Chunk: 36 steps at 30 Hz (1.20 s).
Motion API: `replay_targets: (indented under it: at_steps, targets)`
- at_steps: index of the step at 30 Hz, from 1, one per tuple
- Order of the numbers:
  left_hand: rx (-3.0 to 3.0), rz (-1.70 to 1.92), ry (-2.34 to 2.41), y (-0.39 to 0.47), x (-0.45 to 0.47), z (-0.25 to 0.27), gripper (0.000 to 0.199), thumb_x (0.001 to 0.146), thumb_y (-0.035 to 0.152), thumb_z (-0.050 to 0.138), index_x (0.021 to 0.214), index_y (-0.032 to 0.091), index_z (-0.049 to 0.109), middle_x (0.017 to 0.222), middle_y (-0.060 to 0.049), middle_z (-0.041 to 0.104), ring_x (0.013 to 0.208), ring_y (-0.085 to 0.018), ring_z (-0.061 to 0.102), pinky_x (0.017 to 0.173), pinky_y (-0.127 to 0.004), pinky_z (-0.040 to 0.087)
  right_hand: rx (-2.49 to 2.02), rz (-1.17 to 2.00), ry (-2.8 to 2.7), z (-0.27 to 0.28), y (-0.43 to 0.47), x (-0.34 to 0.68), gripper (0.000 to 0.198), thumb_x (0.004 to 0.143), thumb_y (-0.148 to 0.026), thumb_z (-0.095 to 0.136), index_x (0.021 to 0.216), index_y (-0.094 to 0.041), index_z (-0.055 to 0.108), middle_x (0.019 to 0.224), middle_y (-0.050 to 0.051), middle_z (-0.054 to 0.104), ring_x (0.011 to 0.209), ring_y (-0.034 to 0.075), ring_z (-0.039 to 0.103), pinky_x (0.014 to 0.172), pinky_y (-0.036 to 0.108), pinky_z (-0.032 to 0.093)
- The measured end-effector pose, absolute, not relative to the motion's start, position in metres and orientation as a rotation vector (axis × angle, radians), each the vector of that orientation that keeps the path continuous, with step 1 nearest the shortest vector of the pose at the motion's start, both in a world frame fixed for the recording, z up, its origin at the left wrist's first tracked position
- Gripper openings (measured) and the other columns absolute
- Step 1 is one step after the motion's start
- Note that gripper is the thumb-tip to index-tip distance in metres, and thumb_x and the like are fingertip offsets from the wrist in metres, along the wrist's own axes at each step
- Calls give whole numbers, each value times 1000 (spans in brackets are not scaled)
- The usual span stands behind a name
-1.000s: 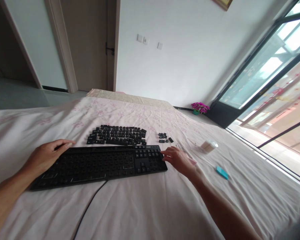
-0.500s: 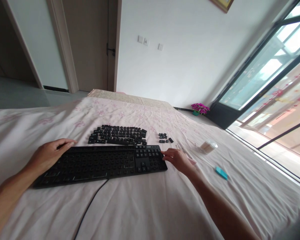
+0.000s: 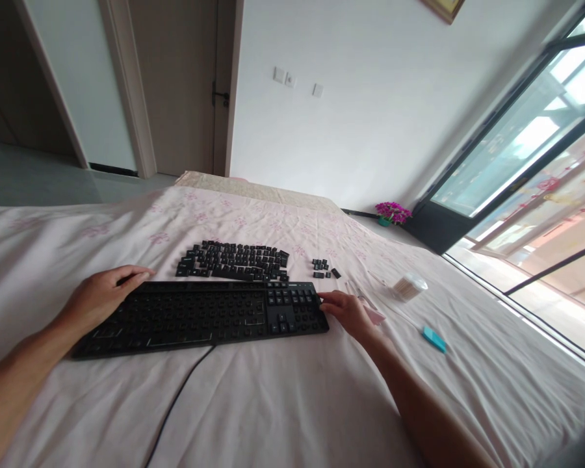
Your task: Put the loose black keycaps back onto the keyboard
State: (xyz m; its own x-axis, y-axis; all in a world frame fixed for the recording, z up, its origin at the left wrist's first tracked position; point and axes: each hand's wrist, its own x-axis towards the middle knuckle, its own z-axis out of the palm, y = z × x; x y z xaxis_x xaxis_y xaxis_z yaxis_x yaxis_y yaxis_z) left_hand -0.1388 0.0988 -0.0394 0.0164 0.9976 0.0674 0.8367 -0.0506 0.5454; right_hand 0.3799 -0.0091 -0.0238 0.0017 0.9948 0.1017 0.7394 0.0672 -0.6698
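A black computer keyboard (image 3: 185, 320) lies across the bedspread, most of its main key area without caps. Caps remain on part of its right-hand block. My left hand (image 3: 102, 294) grips the far left part of the frame, thumb on top and the other fingers partly hidden. At the right end, my right hand (image 3: 345, 311) pinches the side edge between thumb and fingers. Just beyond the keyboard, loose black keycaps (image 3: 238, 260) lie in rough rows. A smaller group of keycaps (image 3: 320, 265) sits to their right. A black cable (image 3: 178, 393) runs from the near edge towards me.
A clear tub of cotton swabs (image 3: 410, 286) is on the right, with a teal object (image 3: 433, 338) nearer me. A pinkish flat item (image 3: 374, 316) lies partly behind my right wrist. Everything rests on a wrinkled, flowered bedspread (image 3: 273, 409).
The view has shifted slightly. Both hands stay at the keyboard's ends, and its left near corner appears a little higher and further right. The loose keycaps look unchanged.
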Motion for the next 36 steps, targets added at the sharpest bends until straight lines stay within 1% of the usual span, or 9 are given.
replay_targets:
  at_steps: [5,9,14,20,31,36]
  targets:
    - [1939,647,1859,100,-142,-44,45,83,56,44,109,26,66,106,2,71,93,-18,63,76,-20,43,-1783,458,-1889,-7,-18,371,32,80,-39,61,107,-26,70,93,2,70,83,20,64,79,33,48]
    - [1939,643,1837,100,-142,-44,46,83,56,44,108,26,65,106,3,71,92,-17,63,76,-19,43,-1792,368,-1943,4,-23,364,29,81,-39,61,105,-27,71,89,1,69,77,18,63,74,31,47]
    - [1938,646,1853,99,-141,-41,45,82,56,44,106,26,67,105,3,71,90,-17,63,75,-20,43,-1783,329,-1972,6,-24,361,28,82,-39,60,106,-28,70,92,0,68,79,18,63,74,30,45]
    - [1914,644,1842,99,-139,-40,46,82,56,45,108,25,66,104,3,71,91,-17,63,76,-19,43,-1792,277,-2041,10,-22,358,27,84,-38,58,107,-29,68,93,-1,68,79,17,63,73,29,44]
    - [1943,696,1840,99,-139,-42,44,82,55,44,106,26,66,106,3,71,91,-16,63,75,-18,42,-1838,231,-2253,26,-18,356,26,87,-35,54,107,-27,69,98,0,68,84,17,64,74,27,43]
    - [1937,684,1835,97,-138,-39,43,82,54,44,105,25,66,105,3,71,91,-16,63,76,-18,42,-1932,122,-2314,30,-17,349,25,88,-34,53,107,-26,68,97,1,68,86,17,64,72,26,40]
